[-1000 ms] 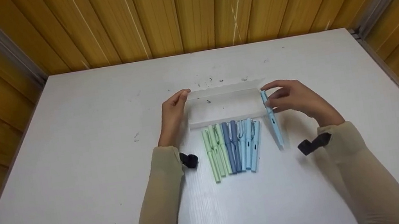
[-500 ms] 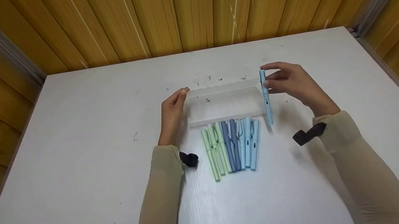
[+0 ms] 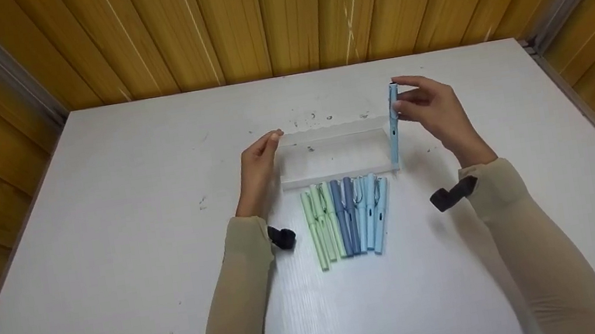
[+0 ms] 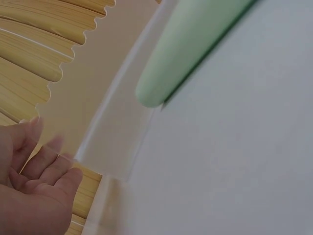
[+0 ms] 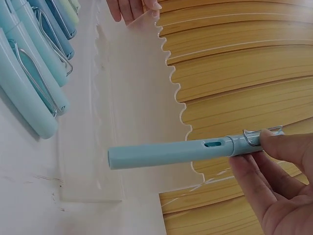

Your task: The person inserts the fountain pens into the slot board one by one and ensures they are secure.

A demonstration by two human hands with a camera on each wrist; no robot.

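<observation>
A clear plastic pen rack (image 3: 334, 177) with a wavy rear edge stands on the table. My left hand (image 3: 258, 170) pinches its left rear corner between thumb and fingers. In my right hand (image 3: 433, 108) is a light blue pen (image 5: 171, 155), gripped near its clipped cap end, over the rack's right end. Whether the pen touches the rack I cannot tell. In front of the rack lies a row of capped pens: green pens (image 3: 323, 231) at the left, dark blue pens (image 3: 347, 221) in the middle, light blue pens (image 3: 371, 218) at the right.
The white table (image 3: 109, 248) carries small dark marks behind the rack. Yellow wood-look panels (image 3: 286, 15) rise behind its far edge and at both sides. A black wrist camera (image 3: 283, 238) sits on each sleeve.
My right hand has lifted the light blue pen up and away from me, from beside the rack's front right corner to over its right end. The left hand has stayed put.
</observation>
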